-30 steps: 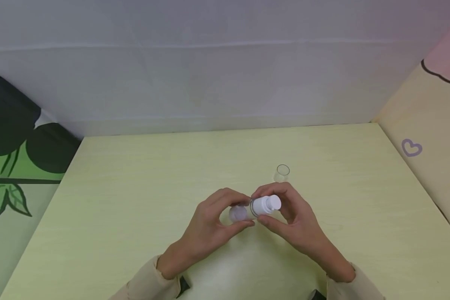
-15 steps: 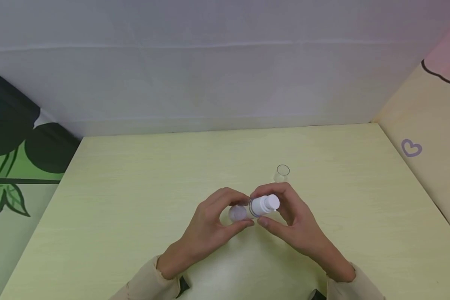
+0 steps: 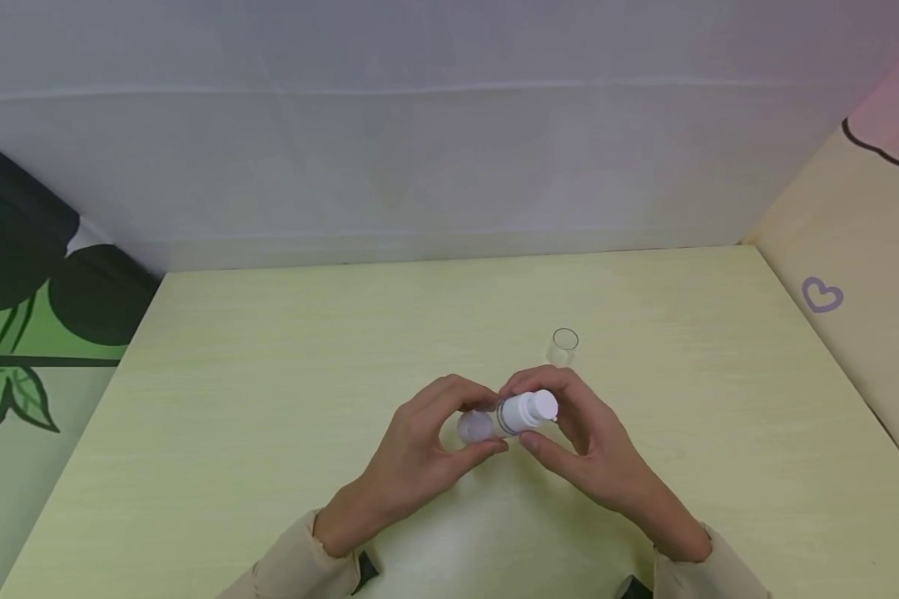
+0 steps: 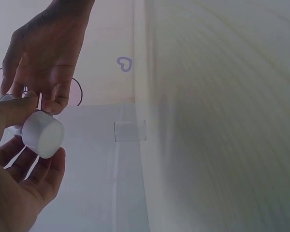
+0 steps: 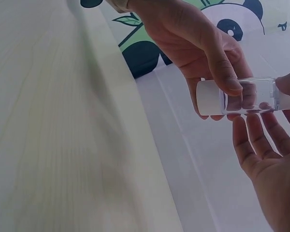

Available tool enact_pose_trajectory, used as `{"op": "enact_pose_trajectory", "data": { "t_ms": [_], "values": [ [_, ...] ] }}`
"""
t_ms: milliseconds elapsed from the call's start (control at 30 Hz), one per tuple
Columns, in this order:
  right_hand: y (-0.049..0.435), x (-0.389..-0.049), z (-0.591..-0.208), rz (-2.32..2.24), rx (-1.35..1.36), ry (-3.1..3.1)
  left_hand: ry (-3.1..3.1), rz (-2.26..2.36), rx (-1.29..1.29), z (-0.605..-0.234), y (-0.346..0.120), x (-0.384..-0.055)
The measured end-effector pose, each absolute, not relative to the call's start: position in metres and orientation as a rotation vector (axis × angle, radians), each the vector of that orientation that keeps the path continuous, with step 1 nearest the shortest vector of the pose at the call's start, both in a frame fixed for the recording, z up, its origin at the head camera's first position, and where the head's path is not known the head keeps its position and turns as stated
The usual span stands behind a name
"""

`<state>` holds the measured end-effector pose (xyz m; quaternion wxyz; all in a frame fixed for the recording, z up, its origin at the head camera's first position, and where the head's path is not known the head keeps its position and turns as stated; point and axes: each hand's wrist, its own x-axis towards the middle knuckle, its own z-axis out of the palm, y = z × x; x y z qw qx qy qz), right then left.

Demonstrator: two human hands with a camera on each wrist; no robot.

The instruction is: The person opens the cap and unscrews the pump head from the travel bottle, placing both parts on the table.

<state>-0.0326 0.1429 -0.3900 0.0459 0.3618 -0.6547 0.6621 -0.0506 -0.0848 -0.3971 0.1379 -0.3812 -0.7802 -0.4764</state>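
A small pump bottle [image 3: 520, 413] lies nearly level between both hands above the table, its white pump head pointing right. My left hand [image 3: 419, 441] grips the clear body between thumb and fingers. The right hand [image 3: 595, 441] has its thumb and fingertips around the white collar below the pump head. In the left wrist view the bottle's white base [image 4: 44, 135] faces the camera. The right wrist view shows the see-through bottle body [image 5: 263, 89], with left fingers visible through it. Beyond the right hand, a clear cylindrical cap [image 3: 563, 346] stands on the table.
The pale wooden table [image 3: 270, 374] ends at a white cloth backdrop [image 3: 419, 166]. A beige side panel with a purple heart [image 3: 822, 295] borders the right, and a green and black printed panel [image 3: 30, 333] the left.
The pump head's nozzle has turned slightly, and my right thumb has shifted a little to the right along the collar. My left hand and the clear cap have stayed in place.
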Motion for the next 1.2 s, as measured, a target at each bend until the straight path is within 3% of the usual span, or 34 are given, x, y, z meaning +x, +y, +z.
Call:
{"op": "enact_pose_trajectory", "data": {
  "t_ms": [1200],
  "values": [
    [0.1435, -0.0331, -0.3955, 2.040, 1.039, -2.018, -2.210, -1.369, -1.154, -0.3973, -0.0837, -0.0511]
  ]
}}
